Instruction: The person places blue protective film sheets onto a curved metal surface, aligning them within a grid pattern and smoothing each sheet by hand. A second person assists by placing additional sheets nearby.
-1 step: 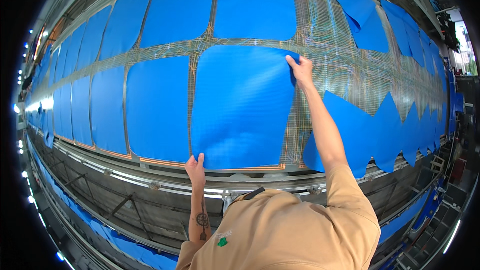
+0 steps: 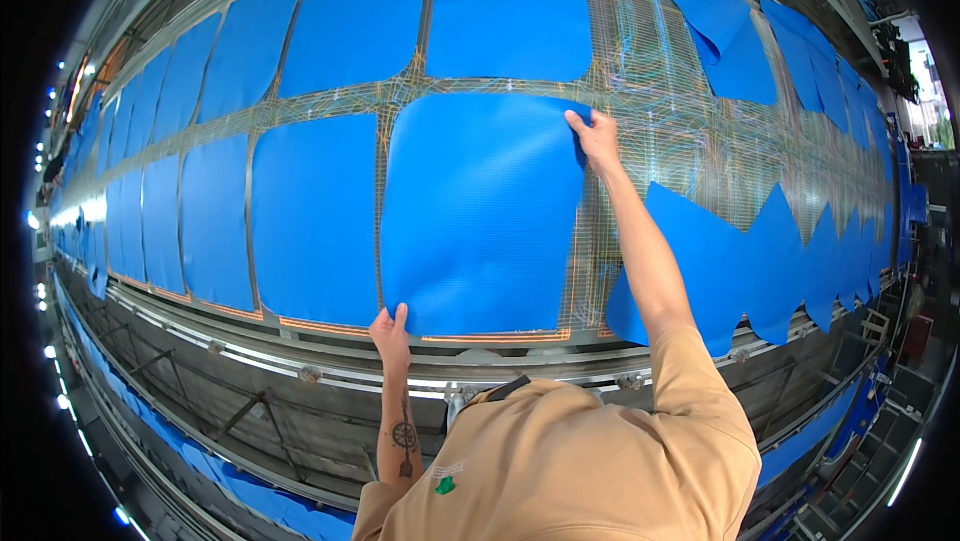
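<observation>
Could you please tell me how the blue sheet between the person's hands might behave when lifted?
The blue sheet is probably floppy: its surface shows soft waves between the left hand and the right hand. It looks thin at its edges, so it may be light for its size.

You work in a factory workshop: a long table ruled with coloured lines carries rows of blue sheets, a metal rail skirts its near edge, and a strip light glows at the frame's lower right.
</observation>
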Tool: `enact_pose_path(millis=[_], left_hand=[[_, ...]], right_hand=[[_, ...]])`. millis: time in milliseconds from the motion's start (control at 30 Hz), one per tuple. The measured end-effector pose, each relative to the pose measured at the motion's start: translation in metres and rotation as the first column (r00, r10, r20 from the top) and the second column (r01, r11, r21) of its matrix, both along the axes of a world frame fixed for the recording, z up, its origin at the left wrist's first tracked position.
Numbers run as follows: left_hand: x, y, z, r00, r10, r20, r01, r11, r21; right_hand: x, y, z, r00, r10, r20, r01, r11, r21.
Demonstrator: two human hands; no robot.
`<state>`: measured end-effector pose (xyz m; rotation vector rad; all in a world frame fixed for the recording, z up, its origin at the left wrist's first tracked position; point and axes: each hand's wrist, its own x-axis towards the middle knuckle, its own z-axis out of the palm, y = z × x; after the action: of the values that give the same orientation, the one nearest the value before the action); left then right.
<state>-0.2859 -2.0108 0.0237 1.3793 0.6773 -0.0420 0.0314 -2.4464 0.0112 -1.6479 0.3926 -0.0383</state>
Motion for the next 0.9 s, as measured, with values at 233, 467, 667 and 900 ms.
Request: enact_pose_path(millis=[233, 467, 667, 900], left_hand=[[0.010, 0.019, -0.029, 0.976, -0.035, -0.214, 0.032, 0.999, -0.016], [-0.004, 0.023, -0.042, 0.990, 0.024, -0.138, -0.036, 0.995, -0.088], [-0.015, 0.028, -0.040, 0.978, 0.080, -0.193, -0.093, 0.994, -0.059], [0.002, 0.018, -0.030, 0.982, 0.009, -0.189, -0.009, 1.000, 0.006]], right_hand=[[0.028, -0.012, -0.042, 0.985, 0.155, -0.072, -0.171, 0.929, -0.328], [0.023, -0.016, -0.049, 0.993, 0.085, -0.081, -0.108, 0.925, -0.364], [0.023, -0.001, -0.046, 0.987, 0.154, -0.041, -0.155, 0.873, -0.463], [0.025, -0.014, -0.066, 0.997, -0.020, 0.068, 0.047, 0.906, -0.420]])
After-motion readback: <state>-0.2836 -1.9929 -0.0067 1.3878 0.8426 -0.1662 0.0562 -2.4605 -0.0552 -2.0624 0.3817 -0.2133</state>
